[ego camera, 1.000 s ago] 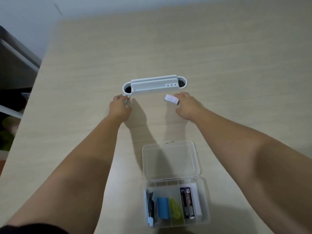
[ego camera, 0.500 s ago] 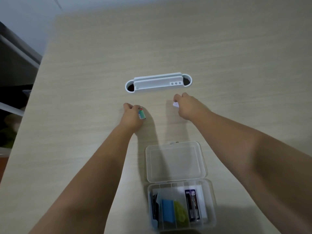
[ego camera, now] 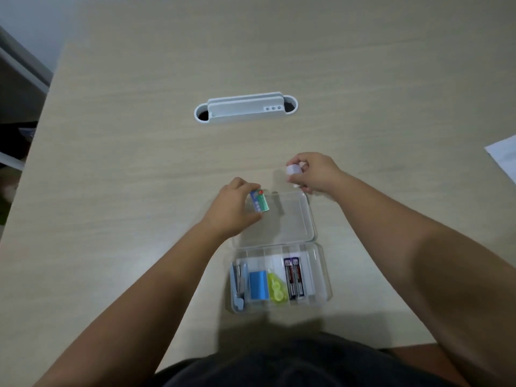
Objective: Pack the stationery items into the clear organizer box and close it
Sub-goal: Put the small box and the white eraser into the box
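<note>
The clear organizer box [ego camera: 324, 277] lies open near the table's front edge, its lid [ego camera: 290, 219] flat on the far side. Its compartments hold a stapler-like tool [ego camera: 239, 283], a blue block [ego camera: 258, 284], a yellow-green item [ego camera: 276, 287] and dark lead cases [ego camera: 293, 277]. My left hand [ego camera: 231, 210] holds a small blue-green packet [ego camera: 259, 201] over the lid's left edge. Just beyond the lid's far right corner, my right hand [ego camera: 315, 173] grips a small white item [ego camera: 293, 170].
A white cable-slot holder [ego camera: 245, 108] is set into the wooden table [ego camera: 111, 191] further back. A white sheet of paper [ego camera: 502, 157] lies at the right edge. The table's left edge drops off to a dark area with shelving.
Both hands have drawn back from near the white holder toward the box, each carrying its small item. The camera view has shifted, so the box sits higher in frame.
</note>
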A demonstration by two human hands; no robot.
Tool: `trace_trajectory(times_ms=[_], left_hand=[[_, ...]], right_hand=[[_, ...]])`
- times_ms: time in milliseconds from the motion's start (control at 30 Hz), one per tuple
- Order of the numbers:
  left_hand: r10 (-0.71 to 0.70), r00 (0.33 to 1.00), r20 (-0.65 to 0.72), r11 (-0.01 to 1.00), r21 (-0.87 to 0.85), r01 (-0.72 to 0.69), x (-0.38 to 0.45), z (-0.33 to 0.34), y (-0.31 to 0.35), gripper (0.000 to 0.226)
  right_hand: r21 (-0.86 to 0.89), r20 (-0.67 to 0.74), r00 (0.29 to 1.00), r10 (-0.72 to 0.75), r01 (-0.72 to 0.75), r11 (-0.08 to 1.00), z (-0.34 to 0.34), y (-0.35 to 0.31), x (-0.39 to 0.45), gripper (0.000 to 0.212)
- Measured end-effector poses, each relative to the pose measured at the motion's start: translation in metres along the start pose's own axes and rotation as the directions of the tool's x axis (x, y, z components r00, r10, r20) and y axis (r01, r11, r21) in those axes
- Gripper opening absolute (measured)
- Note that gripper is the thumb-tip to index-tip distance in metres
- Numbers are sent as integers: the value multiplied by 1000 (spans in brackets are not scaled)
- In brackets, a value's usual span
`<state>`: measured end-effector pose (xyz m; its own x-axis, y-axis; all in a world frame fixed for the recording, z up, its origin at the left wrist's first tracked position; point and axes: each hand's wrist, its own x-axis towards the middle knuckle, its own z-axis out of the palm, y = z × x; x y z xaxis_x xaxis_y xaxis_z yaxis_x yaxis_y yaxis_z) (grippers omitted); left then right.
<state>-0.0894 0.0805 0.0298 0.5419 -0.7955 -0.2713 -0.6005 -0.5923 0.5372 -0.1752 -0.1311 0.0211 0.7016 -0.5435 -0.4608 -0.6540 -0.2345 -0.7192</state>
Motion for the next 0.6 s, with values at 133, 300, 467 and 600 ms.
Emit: trace_trajectory(times_ms=[133,300,467,600], left_hand=[[60,994,91,997,41,-64,-27,25,26,69],[170,965,198,974,117,-196,-61,67,56,66],[246,950,193,898,323,-298,-75,95,75,47],[246,948,201,850,426,-310,-69,99,78,42]], right_hand=[[217,74,997,25,-41,975,-2,9,-35,35],[263,-1,1000,1,-1,965,-4,24,-70,26],[247,-142,989,30,6,969,-8,34,-90,26],[255,-192,981,33,18,967,-7,41,-102,23]])
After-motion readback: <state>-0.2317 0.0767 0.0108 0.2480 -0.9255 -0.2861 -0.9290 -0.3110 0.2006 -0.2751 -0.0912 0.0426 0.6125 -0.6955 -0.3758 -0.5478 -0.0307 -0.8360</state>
